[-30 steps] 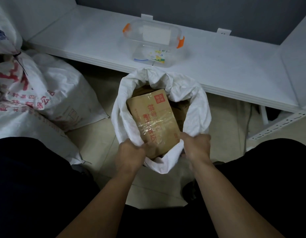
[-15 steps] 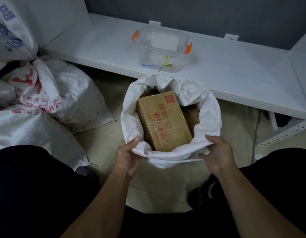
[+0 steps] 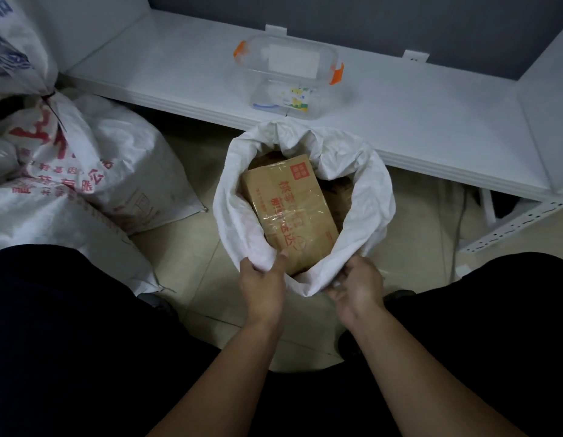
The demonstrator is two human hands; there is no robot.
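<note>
White sack [image 3: 370,187] — near rim in pinching grip of left hand [image 3: 263,282] and right hand [image 3: 358,286].

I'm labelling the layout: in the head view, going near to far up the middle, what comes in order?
Left hand and right hand gripping the sack → box → clear container → grey wall.
</note>
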